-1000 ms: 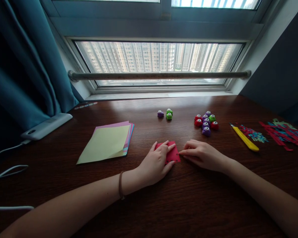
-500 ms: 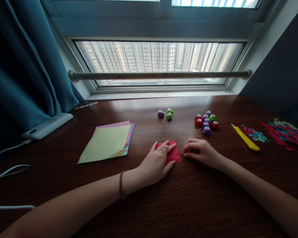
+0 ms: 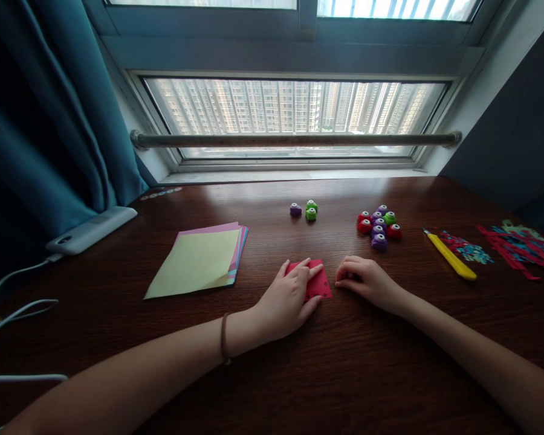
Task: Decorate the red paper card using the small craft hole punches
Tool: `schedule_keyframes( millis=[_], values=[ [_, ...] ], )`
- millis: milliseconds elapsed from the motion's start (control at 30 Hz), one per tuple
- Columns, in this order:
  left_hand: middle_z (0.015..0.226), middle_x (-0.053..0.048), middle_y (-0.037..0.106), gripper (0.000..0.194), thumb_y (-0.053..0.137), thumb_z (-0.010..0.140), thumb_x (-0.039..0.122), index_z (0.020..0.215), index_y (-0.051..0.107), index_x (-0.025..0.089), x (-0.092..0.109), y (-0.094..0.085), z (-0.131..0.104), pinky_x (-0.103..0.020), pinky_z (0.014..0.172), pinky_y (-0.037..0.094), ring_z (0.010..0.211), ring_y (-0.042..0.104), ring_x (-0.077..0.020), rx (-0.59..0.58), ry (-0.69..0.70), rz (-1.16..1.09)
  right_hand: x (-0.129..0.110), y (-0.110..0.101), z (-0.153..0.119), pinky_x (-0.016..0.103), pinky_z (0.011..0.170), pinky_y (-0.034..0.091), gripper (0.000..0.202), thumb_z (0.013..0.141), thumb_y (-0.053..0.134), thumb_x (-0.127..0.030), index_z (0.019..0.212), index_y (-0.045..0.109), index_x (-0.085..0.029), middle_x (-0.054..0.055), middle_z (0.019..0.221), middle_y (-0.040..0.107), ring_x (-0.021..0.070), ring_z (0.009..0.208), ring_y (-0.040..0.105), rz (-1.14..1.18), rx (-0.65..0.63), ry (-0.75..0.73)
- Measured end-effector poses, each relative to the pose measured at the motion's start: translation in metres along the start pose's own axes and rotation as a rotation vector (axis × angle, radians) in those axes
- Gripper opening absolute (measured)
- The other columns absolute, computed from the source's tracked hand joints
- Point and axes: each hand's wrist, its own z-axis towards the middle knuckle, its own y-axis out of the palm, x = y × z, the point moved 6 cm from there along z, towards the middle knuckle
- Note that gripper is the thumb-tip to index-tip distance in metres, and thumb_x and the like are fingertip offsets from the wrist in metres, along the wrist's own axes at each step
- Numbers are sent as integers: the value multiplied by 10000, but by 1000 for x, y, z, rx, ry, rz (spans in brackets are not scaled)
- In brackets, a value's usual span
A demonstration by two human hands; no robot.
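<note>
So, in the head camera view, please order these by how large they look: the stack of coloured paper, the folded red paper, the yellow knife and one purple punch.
1. Stack of coloured paper, clearly largest.
2. Yellow knife and folded red paper: close, and the left hand covers part of the paper, so unranked.
3. Purple punch, smallest.

Bare desk (image 3: pixel 335 368) lies open near the arms; farther back the paper stack (image 3: pixel 199 261), punches (image 3: pixel 378 228) and yellow knife (image 3: pixel 451 261) block the way
</note>
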Motion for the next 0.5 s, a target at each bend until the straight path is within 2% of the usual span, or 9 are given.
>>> schedule_keyframes(
  millis=[167,267,333,400,467,500],
  values=[
    [1335,-101,385,554,450,885,311,1358,193,179,0,-1,1,-477,1075,124,1291,240,-202,-3,1,6,-2,-9,0,259,626,408,78,833,524,-222,781,537,-165,24,760,535,142,697,502,41,25,30],
    [1343,-84,377,555,445,888,311,1363,182,195,-1,0,1,-478,1075,121,1291,242,-197,-14,-2,6,11,-40,1,253,595,426,131,835,528,-285,826,543,-155,38,765,582,141,671,536,177,167,140],
    [1347,-87,371,552,441,889,315,1364,185,195,-1,0,1,-474,1075,120,1290,242,-194,-22,-7,13,28,-76,-4,243,570,435,152,796,585,-291,826,550,-145,50,758,609,137,644,557,240,376,208],
    [1343,-96,372,549,436,891,319,1364,190,189,-1,1,1,-469,1075,118,1291,240,-191,-23,-7,21,51,-118,-17,238,555,445,165,741,646,-246,834,559,-141,55,713,621,137,609,575,247,662,254],
    [1335,-106,376,542,432,892,327,1362,202,183,-1,1,0,-464,1075,117,1291,238,-191,-18,-8,28,74,-158,-38,227,564,451,140,740,642,-216,832,598,-119,88,726,631,122,603,584,141,955,259],
    [1329,-109,380,540,431,892,329,1361,206,181,-1,1,0,-463,1075,117,1291,238,-191,-15,-8,30,88,-173,-50,221,546,448,144,748,633,-212,846,614,-108,111,749,637,119,600,588,64,1060,299]
  ],
)
